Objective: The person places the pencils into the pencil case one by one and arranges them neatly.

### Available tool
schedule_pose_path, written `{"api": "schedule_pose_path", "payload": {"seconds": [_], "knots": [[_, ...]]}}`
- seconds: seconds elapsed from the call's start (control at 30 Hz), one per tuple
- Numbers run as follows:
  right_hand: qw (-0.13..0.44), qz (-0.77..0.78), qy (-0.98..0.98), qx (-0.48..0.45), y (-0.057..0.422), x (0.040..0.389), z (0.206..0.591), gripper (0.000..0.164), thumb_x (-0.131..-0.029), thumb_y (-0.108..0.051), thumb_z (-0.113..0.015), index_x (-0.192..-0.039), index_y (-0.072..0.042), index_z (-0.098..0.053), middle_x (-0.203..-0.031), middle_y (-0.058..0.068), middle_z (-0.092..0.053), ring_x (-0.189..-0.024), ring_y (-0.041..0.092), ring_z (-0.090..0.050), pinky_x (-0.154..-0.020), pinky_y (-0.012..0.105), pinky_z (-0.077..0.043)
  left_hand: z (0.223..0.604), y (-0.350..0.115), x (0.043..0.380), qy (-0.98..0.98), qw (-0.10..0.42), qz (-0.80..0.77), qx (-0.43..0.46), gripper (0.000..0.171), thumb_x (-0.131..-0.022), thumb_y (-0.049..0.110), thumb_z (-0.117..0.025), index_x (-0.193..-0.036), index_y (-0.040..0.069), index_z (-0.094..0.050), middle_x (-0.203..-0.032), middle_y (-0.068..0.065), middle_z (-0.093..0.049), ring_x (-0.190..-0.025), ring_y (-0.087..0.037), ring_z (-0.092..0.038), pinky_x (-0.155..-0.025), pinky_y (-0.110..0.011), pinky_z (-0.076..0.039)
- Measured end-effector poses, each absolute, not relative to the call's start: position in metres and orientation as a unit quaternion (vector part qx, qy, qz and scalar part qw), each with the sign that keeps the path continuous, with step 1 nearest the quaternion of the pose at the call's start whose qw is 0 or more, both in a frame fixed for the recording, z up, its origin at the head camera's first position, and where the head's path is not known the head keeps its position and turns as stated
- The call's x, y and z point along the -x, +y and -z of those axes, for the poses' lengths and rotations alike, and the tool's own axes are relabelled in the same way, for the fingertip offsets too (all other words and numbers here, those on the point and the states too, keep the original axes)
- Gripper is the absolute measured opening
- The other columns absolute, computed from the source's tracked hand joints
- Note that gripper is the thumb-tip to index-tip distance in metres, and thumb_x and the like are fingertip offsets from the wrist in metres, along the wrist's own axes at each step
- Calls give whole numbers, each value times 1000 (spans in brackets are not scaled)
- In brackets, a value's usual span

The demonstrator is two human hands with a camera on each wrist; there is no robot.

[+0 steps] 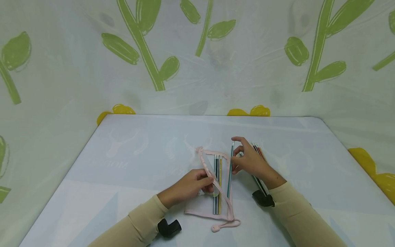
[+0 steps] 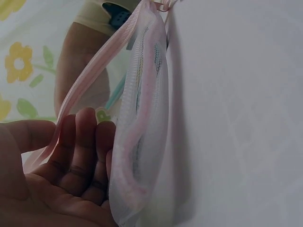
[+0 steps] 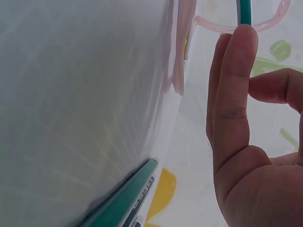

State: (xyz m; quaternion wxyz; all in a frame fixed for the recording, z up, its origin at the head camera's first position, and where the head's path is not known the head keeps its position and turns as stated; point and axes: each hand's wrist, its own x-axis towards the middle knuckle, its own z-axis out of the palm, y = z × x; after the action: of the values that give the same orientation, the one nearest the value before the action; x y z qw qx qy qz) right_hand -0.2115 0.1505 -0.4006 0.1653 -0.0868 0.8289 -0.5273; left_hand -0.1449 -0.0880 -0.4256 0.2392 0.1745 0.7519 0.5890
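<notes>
A see-through mesh pencil pouch (image 1: 207, 215) with pink trim lies on the table, its zipper side lifted. Several pencils (image 1: 220, 192), one yellow and others dark, lie in it. My left hand (image 1: 195, 181) pinches the pink zipper edge (image 2: 85, 87) between thumb and fingers. At the pouch's right side, my right hand (image 1: 248, 159) holds a teal pencil (image 1: 230, 178) by its upper part, with the index finger bent over its top end. The pencil's lower end is behind the zipper edge. In the right wrist view only a short piece of the teal pencil (image 3: 245, 13) shows.
More pencils (image 1: 260, 185) lie on the table under my right wrist, partly covered by it. A pink strap (image 1: 226, 224) trails from the pouch's near corner. Black wrist devices (image 1: 169, 229) sit at both sleeves. A patterned curtain (image 1: 247, 68) stands behind the table.
</notes>
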Motion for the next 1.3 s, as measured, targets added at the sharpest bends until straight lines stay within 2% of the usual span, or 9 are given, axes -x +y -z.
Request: {"api": "schedule_pose_path", "payload": {"seconds": [0.43, 0.77, 1.03, 1.3], "knots": [[183, 516, 831, 98, 150, 211, 405, 76, -91, -2, -58, -155, -11, -18, -110, 22, -52, -63, 27, -70, -64, 40, -60, 427, -87, 145, 742, 239, -601, -175, 29, -104, 19, -50, -112, -6, -64, -88, -13, -70, -79, -8, -63, -78, -26, -50], [201, 509, 831, 100, 149, 208, 405, 76, -91, -2, -59, -154, -11, -18, -109, 20, -54, -65, 26, -70, -65, 39, -60, 428, -88, 145, 740, 243, -602, -176, 31, -105, 21, -49, -114, -4, -65, -87, -9, -69, -81, -8, -63, -80, -26, -51], [208, 503, 834, 95, 147, 208, 406, 76, -90, -3, -61, -154, -10, -20, -109, 20, -56, -66, 24, -70, -64, 38, -60, 426, -88, 144, 737, 243, -605, -178, 32, -105, 20, -49, -116, -6, -64, -90, -15, -69, -81, -9, -63, -81, -27, -51], [221, 493, 835, 98, 147, 208, 406, 75, -92, -4, -63, -154, -9, -21, -113, 20, -57, -69, 23, -71, -64, 38, -59, 424, -88, 143, 734, 246, -607, -180, 31, -105, 20, -49, -116, -6, -64, -90, -16, -69, -81, -9, -62, -81, -27, -51]]}}
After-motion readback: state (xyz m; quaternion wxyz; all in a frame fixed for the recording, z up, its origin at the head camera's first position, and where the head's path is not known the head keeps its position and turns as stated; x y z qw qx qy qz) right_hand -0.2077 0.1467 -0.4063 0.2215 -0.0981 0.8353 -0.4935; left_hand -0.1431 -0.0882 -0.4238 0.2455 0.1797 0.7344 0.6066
